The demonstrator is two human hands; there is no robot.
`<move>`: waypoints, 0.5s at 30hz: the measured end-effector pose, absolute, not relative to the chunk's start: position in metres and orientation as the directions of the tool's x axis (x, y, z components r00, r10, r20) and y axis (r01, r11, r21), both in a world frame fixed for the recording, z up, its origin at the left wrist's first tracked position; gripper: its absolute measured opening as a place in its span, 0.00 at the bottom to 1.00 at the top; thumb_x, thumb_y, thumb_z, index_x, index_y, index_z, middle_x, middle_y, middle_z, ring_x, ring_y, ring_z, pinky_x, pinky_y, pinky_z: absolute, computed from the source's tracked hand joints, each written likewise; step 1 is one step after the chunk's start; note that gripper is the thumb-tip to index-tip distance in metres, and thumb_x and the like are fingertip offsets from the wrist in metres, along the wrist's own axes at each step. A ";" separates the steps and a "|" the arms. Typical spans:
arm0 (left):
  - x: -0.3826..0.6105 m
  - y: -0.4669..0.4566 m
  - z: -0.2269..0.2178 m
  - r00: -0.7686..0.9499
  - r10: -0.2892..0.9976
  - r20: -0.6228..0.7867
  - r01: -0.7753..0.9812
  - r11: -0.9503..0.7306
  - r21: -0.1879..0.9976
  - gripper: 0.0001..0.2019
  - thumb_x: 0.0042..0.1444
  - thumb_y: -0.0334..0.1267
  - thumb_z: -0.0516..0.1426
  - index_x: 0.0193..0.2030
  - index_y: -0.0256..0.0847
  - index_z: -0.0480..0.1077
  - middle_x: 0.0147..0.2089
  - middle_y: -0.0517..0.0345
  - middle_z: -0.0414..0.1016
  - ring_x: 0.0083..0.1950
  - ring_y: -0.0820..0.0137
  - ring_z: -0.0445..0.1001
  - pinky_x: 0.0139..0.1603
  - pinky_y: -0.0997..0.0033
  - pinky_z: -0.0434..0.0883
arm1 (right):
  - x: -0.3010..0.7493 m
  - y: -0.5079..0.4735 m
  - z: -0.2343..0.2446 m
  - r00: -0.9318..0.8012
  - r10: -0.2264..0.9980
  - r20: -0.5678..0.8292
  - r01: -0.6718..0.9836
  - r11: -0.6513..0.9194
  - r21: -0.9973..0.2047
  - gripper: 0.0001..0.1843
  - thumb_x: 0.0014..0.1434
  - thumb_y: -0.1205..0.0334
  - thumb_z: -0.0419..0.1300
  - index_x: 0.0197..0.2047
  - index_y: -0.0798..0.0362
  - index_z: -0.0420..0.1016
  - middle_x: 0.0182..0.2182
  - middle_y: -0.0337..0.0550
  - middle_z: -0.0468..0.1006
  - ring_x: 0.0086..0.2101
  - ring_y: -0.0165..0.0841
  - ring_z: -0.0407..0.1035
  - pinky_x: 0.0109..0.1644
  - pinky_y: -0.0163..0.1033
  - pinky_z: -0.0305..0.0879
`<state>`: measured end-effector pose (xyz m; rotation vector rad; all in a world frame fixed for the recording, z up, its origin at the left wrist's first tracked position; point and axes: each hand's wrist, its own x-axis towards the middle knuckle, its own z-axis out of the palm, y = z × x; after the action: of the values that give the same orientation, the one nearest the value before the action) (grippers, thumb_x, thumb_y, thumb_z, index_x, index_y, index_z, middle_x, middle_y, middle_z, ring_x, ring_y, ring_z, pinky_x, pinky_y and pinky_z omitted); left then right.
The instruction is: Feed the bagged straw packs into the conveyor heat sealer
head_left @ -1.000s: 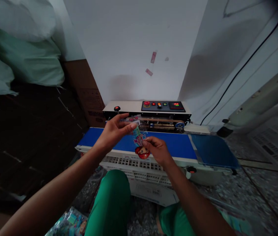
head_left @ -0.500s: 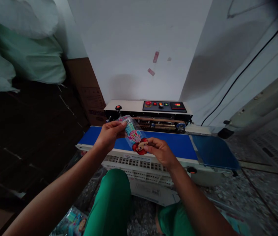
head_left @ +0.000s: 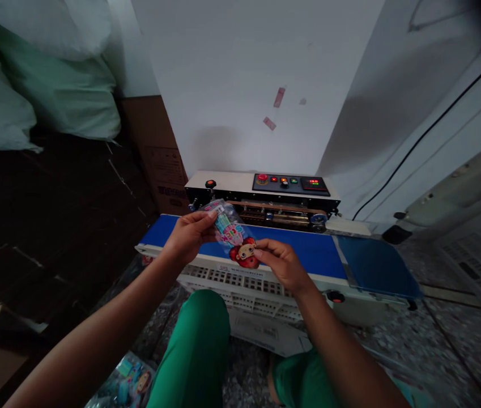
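Observation:
Between my hands is a clear plastic bag (head_left: 232, 232) with a printed card showing a red-haired cartoon figure. My left hand (head_left: 193, 231) pinches its upper left end, thumb on top. At the lower right end, my right hand (head_left: 278, 259) grips the bag by the cartoon head. The bag is tilted, held above the blue conveyor belt (head_left: 308, 252). Just behind it stands a band sealing machine (head_left: 227, 180) with lit red and green buttons and a lit display (head_left: 313, 182). The bag's upper end is close to the machine's left side; whether they touch I cannot tell.
White plastic crates (head_left: 261, 297) stand under the conveyor. A blue end plate (head_left: 378, 266) extends at its right. More packed bags (head_left: 127, 381) lie on the floor at lower left. Large sacks (head_left: 62, 96) and a cardboard box (head_left: 155, 150) are at the left, by a white wall (head_left: 240, 73).
The view has shifted slightly, so the scene sits a little further right. Both hands keep hold of the bag, and its cartoon end has turned a little more toward me.

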<state>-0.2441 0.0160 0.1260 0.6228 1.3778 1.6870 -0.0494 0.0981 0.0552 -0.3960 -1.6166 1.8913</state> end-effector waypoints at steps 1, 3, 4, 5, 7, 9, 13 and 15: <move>-0.246 0.015 0.125 -0.514 0.847 -0.136 -0.305 -0.032 0.952 0.15 0.35 0.40 0.70 0.27 0.34 0.73 0.22 0.59 0.74 0.22 0.73 0.72 0.24 0.72 0.74 | -0.049 0.098 0.055 -0.770 0.615 0.172 -0.262 -0.058 -0.963 0.10 0.54 0.56 0.62 0.38 0.52 0.77 0.29 0.39 0.78 0.27 0.28 0.70 0.34 0.36 0.67; -0.248 0.013 0.123 -0.516 0.845 -0.141 -0.318 -0.035 0.948 0.15 0.35 0.39 0.70 0.28 0.34 0.74 0.23 0.59 0.74 0.23 0.73 0.73 0.25 0.71 0.74 | -0.049 0.097 0.055 -0.777 0.604 0.178 -0.262 -0.052 -0.964 0.11 0.55 0.56 0.62 0.39 0.52 0.77 0.28 0.40 0.78 0.28 0.29 0.71 0.35 0.37 0.68; -0.250 0.013 0.122 -0.523 0.840 -0.143 -0.322 -0.040 0.946 0.15 0.35 0.39 0.70 0.28 0.34 0.74 0.23 0.59 0.74 0.23 0.72 0.73 0.25 0.71 0.74 | -0.049 0.097 0.055 -0.778 0.603 0.175 -0.262 -0.058 -0.963 0.10 0.55 0.56 0.62 0.38 0.52 0.77 0.28 0.40 0.78 0.27 0.30 0.71 0.35 0.38 0.68; -0.251 0.012 0.122 -0.534 0.833 -0.146 -0.326 -0.043 0.944 0.15 0.35 0.39 0.70 0.28 0.34 0.74 0.22 0.59 0.74 0.23 0.72 0.73 0.24 0.71 0.74 | -0.049 0.096 0.055 -0.777 0.606 0.172 -0.263 -0.064 -0.963 0.10 0.55 0.56 0.62 0.38 0.52 0.76 0.27 0.39 0.78 0.27 0.30 0.72 0.35 0.38 0.68; -0.252 0.010 0.122 -0.556 0.817 -0.154 -0.334 -0.050 0.941 0.15 0.35 0.39 0.70 0.27 0.34 0.73 0.20 0.60 0.72 0.22 0.72 0.72 0.23 0.70 0.73 | -0.049 0.097 0.054 -0.773 0.612 0.167 -0.259 -0.063 -0.964 0.10 0.55 0.56 0.62 0.37 0.52 0.76 0.27 0.39 0.78 0.27 0.30 0.72 0.35 0.38 0.68; -0.255 0.005 0.124 -0.583 0.800 -0.141 -0.322 -0.068 0.944 0.15 0.35 0.41 0.69 0.26 0.35 0.73 0.20 0.61 0.71 0.21 0.72 0.71 0.23 0.70 0.73 | -0.049 0.097 0.053 -0.774 0.610 0.167 -0.242 -0.043 -0.969 0.10 0.55 0.55 0.62 0.38 0.52 0.76 0.27 0.40 0.79 0.27 0.30 0.72 0.34 0.38 0.68; -0.273 -0.023 0.134 -0.708 0.706 0.037 -0.093 -0.144 0.985 0.13 0.38 0.43 0.68 0.27 0.37 0.75 0.25 0.60 0.75 0.24 0.73 0.71 0.28 0.72 0.71 | -0.047 0.100 0.048 -0.767 0.623 0.151 -0.191 0.002 -0.982 0.12 0.55 0.53 0.61 0.39 0.52 0.75 0.30 0.42 0.79 0.28 0.31 0.72 0.35 0.38 0.68; -0.292 -0.049 0.138 -0.767 0.621 0.162 0.110 -0.122 0.986 0.12 0.40 0.44 0.67 0.28 0.38 0.76 0.27 0.59 0.76 0.27 0.73 0.72 0.31 0.72 0.70 | -0.046 0.102 0.044 -0.748 0.650 0.132 -0.166 0.009 -0.986 0.12 0.55 0.53 0.61 0.39 0.51 0.75 0.30 0.42 0.79 0.29 0.31 0.71 0.36 0.39 0.68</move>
<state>-0.2922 -0.0489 0.1382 0.8097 1.7932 1.9494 -0.0457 0.1020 0.0445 -0.4992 -1.7077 1.8001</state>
